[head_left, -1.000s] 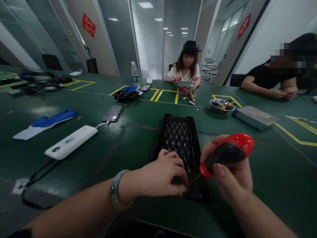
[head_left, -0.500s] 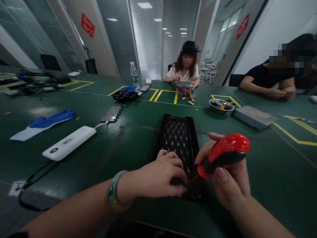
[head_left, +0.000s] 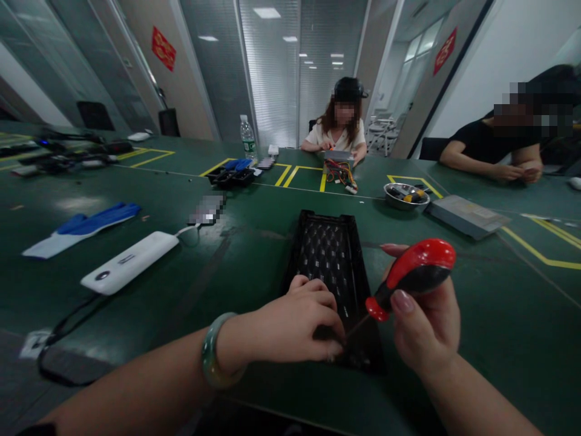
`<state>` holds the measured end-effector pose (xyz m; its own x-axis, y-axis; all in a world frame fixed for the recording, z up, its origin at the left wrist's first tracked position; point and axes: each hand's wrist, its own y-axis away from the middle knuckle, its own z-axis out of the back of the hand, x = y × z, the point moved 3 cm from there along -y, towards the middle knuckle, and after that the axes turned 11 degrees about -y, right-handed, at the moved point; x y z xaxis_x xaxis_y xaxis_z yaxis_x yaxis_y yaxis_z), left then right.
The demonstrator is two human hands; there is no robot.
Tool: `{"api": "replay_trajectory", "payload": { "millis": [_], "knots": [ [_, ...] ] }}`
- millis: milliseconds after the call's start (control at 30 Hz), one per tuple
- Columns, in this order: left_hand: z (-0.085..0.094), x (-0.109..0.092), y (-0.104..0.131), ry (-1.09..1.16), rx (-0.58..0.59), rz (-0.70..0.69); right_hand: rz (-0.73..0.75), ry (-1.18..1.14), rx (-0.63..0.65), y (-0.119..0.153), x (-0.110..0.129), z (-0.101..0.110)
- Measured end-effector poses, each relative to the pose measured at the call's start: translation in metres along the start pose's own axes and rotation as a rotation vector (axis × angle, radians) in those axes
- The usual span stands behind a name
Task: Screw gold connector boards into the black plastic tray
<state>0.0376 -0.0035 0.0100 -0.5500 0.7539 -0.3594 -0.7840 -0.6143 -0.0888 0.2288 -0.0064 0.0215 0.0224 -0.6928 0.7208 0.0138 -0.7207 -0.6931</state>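
A long black panel (head_left: pixel 324 251) with a diamond-patterned mesh and a raised rim lies lengthwise on the green table in front of me. My left hand (head_left: pixel 304 321) rests over its near end, fingers curled, thumb and fingertips drawn together by the screwdriver's tip. Whatever those fingertips pinch is hidden. My right hand (head_left: pixel 429 327) grips the red and black handle of a screwdriver (head_left: pixel 420 269). Its thin shaft slants down and left toward my left fingertips, and its tip is too dark to make out.
On the left lie a white power bank (head_left: pixel 131 260) with a black strap and a blue-and-white glove (head_left: pixel 86 229). Farther off are a metal bowl (head_left: pixel 405 197) of tools, a flat grey metal box (head_left: pixel 469 215) and a water bottle (head_left: pixel 247 138). Two people sit across the table.
The screwdriver's handle has tipped and shifted slightly up, with more of its shaft showing. My right fingers have changed position on it. My left hand has stayed nearly still.
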Motion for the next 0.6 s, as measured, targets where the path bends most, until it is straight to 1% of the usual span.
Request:
{"api": "replay_trajectory", "payload": {
  "millis": [100, 167, 267, 333, 400, 467, 533, 600],
  "knots": [
    [-0.001, 0.001, 0.0, 0.0, -0.009, -0.003, 0.034, -0.043, -0.057, -0.003, 0.004, 0.0],
    [-0.001, 0.001, 0.0, -0.001, -0.01, -0.004, 0.033, -0.087, -0.118, -0.008, 0.01, -0.001],
    [0.0, 0.002, 0.0, 0.006, -0.006, -0.005, 0.041, -0.201, -0.281, -0.017, 0.02, 0.0],
    [0.0, 0.002, 0.0, 0.013, -0.001, -0.01, 0.086, -0.229, -0.39, -0.023, 0.024, 0.003],
    [0.001, 0.002, 0.0, 0.024, 0.005, -0.014, 0.154, -0.213, -0.486, -0.027, 0.023, 0.007],
    [0.001, 0.001, 0.001, 0.039, 0.002, -0.01, 0.184, -0.197, -0.562, -0.028, 0.017, 0.01],
    [0.002, 0.001, 0.001, 0.049, -0.005, -0.005, 0.148, -0.177, -0.571, -0.028, 0.007, 0.012],
    [0.003, 0.001, 0.001, 0.056, -0.007, -0.006, 0.063, -0.129, -0.527, -0.028, -0.004, 0.012]
  ]
}}
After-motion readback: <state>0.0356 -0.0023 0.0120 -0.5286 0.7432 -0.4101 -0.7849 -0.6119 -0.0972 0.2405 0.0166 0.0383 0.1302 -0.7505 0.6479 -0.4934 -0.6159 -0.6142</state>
